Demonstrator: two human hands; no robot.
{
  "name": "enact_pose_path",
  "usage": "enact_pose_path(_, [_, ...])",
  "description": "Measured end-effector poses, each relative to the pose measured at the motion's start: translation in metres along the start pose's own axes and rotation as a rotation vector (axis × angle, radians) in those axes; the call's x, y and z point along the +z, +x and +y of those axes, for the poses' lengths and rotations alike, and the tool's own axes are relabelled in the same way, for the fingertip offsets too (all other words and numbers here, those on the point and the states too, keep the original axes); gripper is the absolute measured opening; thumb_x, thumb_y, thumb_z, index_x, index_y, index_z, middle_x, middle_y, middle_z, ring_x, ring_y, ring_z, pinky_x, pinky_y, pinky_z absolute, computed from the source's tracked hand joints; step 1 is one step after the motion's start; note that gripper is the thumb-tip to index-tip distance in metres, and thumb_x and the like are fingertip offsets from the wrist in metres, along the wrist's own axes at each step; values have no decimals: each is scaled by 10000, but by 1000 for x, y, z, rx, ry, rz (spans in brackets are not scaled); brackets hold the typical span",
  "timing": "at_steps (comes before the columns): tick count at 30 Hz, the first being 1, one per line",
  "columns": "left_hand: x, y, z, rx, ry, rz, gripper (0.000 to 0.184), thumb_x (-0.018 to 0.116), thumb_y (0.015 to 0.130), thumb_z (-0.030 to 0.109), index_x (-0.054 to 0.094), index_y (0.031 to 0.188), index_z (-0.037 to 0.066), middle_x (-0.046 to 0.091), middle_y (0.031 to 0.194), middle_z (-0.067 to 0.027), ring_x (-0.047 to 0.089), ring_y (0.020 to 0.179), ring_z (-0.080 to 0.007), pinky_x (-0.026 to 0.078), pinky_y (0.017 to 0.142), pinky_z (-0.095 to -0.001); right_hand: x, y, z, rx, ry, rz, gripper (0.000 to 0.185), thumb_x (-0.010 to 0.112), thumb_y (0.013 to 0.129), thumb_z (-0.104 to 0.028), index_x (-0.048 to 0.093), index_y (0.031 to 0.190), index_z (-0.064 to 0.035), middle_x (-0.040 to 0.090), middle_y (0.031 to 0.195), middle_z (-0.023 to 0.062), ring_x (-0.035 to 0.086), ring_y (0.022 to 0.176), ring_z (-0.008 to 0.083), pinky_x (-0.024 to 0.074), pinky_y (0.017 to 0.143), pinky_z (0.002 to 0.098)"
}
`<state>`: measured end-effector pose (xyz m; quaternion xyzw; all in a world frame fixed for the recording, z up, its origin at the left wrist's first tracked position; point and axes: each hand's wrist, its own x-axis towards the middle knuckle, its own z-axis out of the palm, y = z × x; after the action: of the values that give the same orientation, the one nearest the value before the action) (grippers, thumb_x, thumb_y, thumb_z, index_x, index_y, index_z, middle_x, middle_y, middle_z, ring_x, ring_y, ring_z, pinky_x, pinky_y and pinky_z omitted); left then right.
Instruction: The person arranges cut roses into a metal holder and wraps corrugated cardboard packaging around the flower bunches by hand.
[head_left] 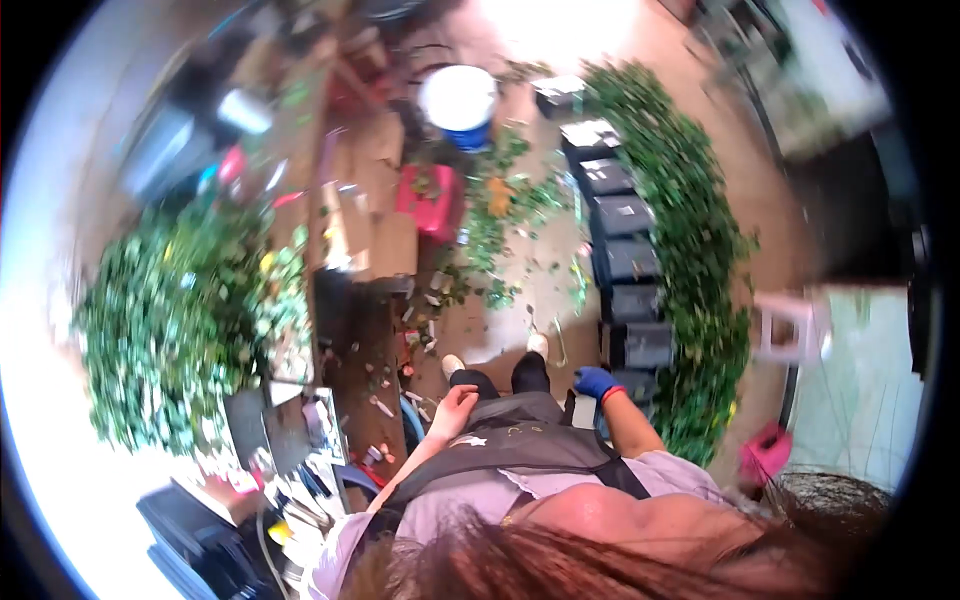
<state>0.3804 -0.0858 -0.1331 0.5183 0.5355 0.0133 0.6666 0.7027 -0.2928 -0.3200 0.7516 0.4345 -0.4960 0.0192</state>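
My left hand [458,405], bare, hangs over my left thigh with its fingers loosely bent and apart. It holds nothing that I can see. My right hand [596,383] wears a blue glove, with a red band at the wrist. Its fingers are curled in, and nothing sticks out of them. This hand is beside my right leg, close to a row of dark bins [632,300]. A dark apron [530,440] covers my front.
Leafy green stems [690,260] line the bins on the right. More greenery [180,310] is heaped at left. Ahead stand a pink-red container [432,202] and a white-topped blue bucket [458,100]. Cut leaves [500,240] litter the floor. A pale pink stool [790,325] is at right.
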Motion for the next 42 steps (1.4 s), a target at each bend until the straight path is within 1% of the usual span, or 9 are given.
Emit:
enact_pose_path(8, [-101,-50,-31,82,-247,311,294,600,992,194,604,1221,10,698,1022,-86,636,928,-138,506,840,-276,-72,92,-219,-586,-101,231,456,589,900,-492,631,1085,-77,679,972,245,646,893,445,505,788,530])
enact_pose_path(13, [-152,-74,-77,112,-526,442,291,582,1001,151,583,1249,-1,660,1101,-80,583,1030,-136,452,931,-259,-131,138,-423,-484,322,315,622,600,926,-502,528,1307,-15,664,1107,270,648,1013,418,503,840,472])
enact_pose_path(20, [-150,-96,-99,-8,-791,606,273,608,985,124,599,1222,-13,650,1055,-44,575,948,-92,456,872,-235,-176,250,-586,-186,78,505,643,570,863,-606,691,1034,2,673,1066,303,642,1036,463,508,877,509])
enact_pose_path(27, [-129,-46,-52,21,-889,631,269,584,996,93,564,1249,7,653,1093,-57,585,952,-120,464,855,-245,-211,303,-531,-375,14,429,463,619,882,-441,698,908,15,703,818,216,690,754,383,536,734,472])
enact_pose_path(29, [-133,-14,-29,85,-746,586,349,615,990,167,528,1292,15,652,1066,-52,597,942,-126,483,833,-259,-253,273,-494,-382,28,338,420,576,853,-404,702,896,-6,654,910,277,634,869,468,504,790,515])
enact_pose_path(33, [-167,70,35,-56,-1101,470,649,681,951,352,383,1422,20,616,1224,-119,611,1089,-258,500,948,-413,-333,178,-368,-151,719,-88,296,663,926,-300,682,971,-9,712,808,108,713,676,217,536,539,322])
enact_pose_path(36, [-194,138,48,-107,-1507,555,650,684,942,362,408,1405,-2,561,1351,-194,557,1221,-373,431,1065,-526,-395,91,-299,-10,544,-142,281,661,920,-282,681,985,-9,718,859,126,713,702,220,552,579,317])
enact_pose_path(40, [-189,184,50,-44,-1608,624,278,710,891,90,633,1145,7,679,1111,-107,666,1009,-262,549,884,-421,-433,87,-190,-85,-1,-14,478,674,868,-427,664,1047,16,706,860,172,720,833,242,550,682,379])
enact_pose_path(42, [-169,163,100,55,-1407,664,269,722,873,60,645,1125,5,690,1076,-99,672,984,-254,547,863,-411,-425,67,-224,69,-786,415,519,673,886,-409,624,1168,24,710,977,175,713,901,267,557,742,418])
